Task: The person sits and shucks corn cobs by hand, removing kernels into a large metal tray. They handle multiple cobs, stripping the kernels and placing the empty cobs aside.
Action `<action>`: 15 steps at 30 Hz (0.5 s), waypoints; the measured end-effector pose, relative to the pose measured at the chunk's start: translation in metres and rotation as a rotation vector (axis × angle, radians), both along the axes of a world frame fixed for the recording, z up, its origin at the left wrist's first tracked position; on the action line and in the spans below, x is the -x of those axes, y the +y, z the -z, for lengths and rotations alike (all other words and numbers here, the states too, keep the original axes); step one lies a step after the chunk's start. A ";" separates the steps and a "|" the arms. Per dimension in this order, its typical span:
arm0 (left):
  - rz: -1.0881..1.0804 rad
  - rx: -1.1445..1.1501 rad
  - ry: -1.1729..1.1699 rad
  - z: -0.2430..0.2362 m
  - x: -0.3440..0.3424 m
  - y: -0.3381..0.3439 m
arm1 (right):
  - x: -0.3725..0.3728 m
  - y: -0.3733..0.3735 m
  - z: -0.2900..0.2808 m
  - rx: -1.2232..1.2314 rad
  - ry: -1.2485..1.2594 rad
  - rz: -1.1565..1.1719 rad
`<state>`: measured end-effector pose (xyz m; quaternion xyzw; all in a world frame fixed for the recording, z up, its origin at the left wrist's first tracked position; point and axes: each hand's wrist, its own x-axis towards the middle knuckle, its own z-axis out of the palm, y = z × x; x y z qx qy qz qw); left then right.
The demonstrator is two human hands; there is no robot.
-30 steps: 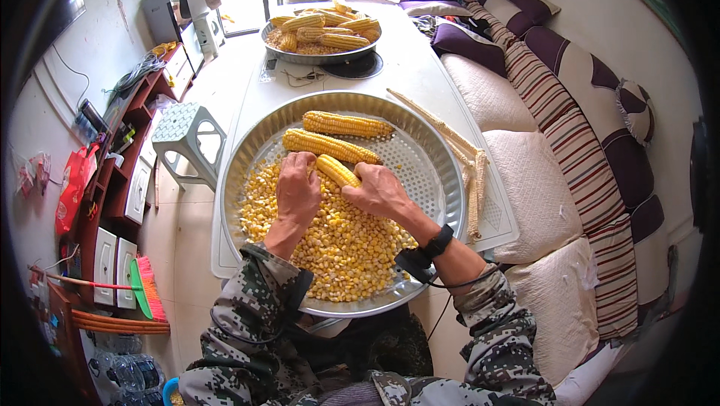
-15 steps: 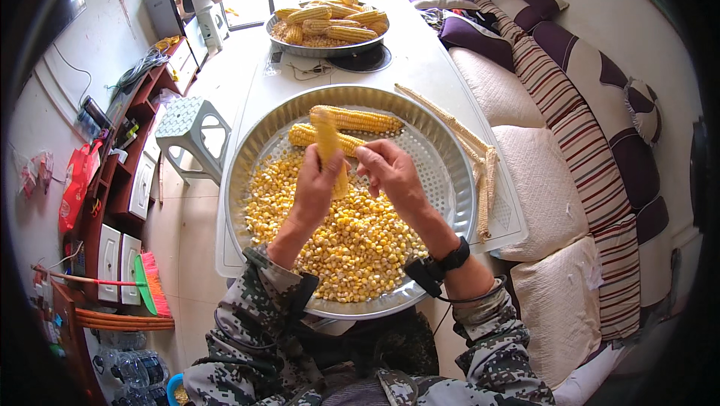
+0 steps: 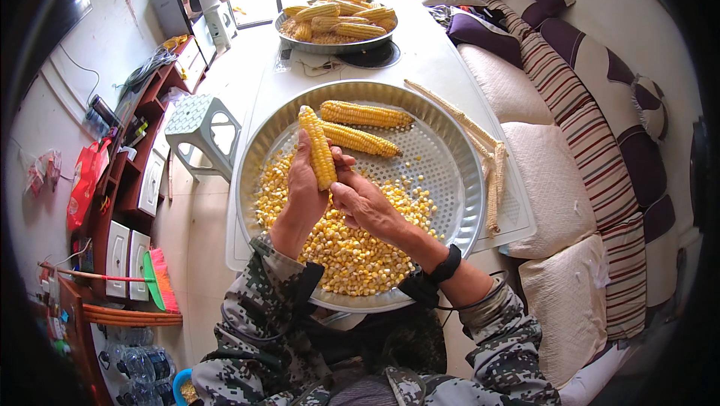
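Note:
An ear of yellow corn (image 3: 318, 149) stands tilted in my left hand (image 3: 295, 190), whose fingers wrap round it. My right hand (image 3: 371, 205) has its thumb and curled fingers against the ear's lower end. Both hands are over a wide round metal pan (image 3: 474, 207) with a dimpled bottom. Loose corn kernels (image 3: 360, 256) cover the near and left part of the pan. Beyond my hands, two more ears lie inside it: a farther ear (image 3: 366, 114) and a nearer ear (image 3: 360, 140).
Several bare cobs (image 3: 487, 143) lie on the white table (image 3: 259, 76) right of the pan. A second pan (image 3: 337, 49), heaped with ears, stands at the far end. A grey-green stool (image 3: 201, 124) is at the left, a cushioned sofa (image 3: 551, 215) at the right.
The held ear, blurred and more upright before, now tilts left and shows clearly. My right hand has moved down and in to its lower end. The nearer loose ear is less covered.

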<state>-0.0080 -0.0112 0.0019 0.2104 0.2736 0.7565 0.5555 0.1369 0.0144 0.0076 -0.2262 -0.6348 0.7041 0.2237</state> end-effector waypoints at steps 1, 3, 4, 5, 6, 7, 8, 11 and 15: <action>0.010 -0.004 0.011 0.000 0.000 0.000 | 0.000 -0.001 -0.001 -0.002 -0.029 -0.004; 0.015 0.012 0.023 0.001 0.000 0.001 | -0.001 0.000 -0.002 -0.007 -0.088 -0.013; 0.026 0.026 0.030 0.001 -0.001 0.001 | -0.001 0.002 0.002 -0.069 -0.092 -0.014; 0.038 0.040 0.037 0.001 -0.001 0.002 | 0.000 0.005 0.006 -0.131 -0.097 -0.016; 0.044 0.041 0.045 0.001 -0.002 0.002 | -0.001 0.006 0.010 -0.173 -0.101 -0.010; 0.049 0.044 0.054 0.003 -0.002 0.002 | 0.000 0.006 0.013 -0.213 -0.104 -0.006; 0.054 0.047 0.063 0.004 -0.002 0.002 | 0.001 0.004 0.015 -0.233 -0.107 0.004; 0.036 0.066 0.111 0.007 -0.002 0.003 | 0.004 0.004 0.023 -0.258 -0.162 0.020; -0.036 0.152 0.205 0.010 -0.009 0.005 | 0.005 0.005 0.038 -0.450 -0.261 0.090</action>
